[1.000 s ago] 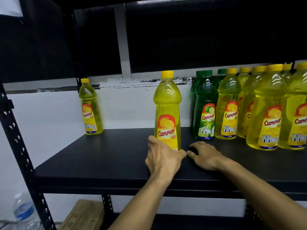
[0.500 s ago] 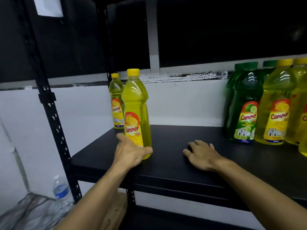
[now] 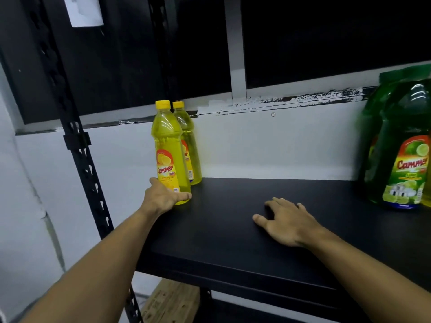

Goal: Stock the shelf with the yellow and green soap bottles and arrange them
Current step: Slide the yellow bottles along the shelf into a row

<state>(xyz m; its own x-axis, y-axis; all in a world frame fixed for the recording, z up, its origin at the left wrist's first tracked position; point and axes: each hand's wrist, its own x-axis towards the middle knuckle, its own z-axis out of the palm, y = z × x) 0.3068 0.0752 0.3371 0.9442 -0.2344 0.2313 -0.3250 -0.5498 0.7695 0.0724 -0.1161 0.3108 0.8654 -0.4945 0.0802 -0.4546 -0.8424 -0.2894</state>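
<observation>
A yellow soap bottle (image 3: 168, 150) stands upright near the left end of the black shelf (image 3: 245, 229), and my left hand (image 3: 163, 198) is wrapped around its base. Right behind it, against the wall, stands a second yellow bottle (image 3: 190, 145), partly hidden by the first. My right hand (image 3: 286, 220) lies flat on the shelf with its fingers spread, holding nothing. At the right edge of the view a green soap bottle (image 3: 396, 145) stands on the shelf, blurred and partly cut off.
A black perforated upright post (image 3: 77, 145) rises at the shelf's left front corner. The white wall (image 3: 268, 145) closes the back. Below the shelf lies a wooden pallet (image 3: 170, 301). A white paper sheet (image 3: 85, 10) hangs at top left.
My left hand has slid the yellow bottle leftward and back along the shelf until it stands in front of the far-left bottle. My view turned left. The right hand stayed flat on the shelf.
</observation>
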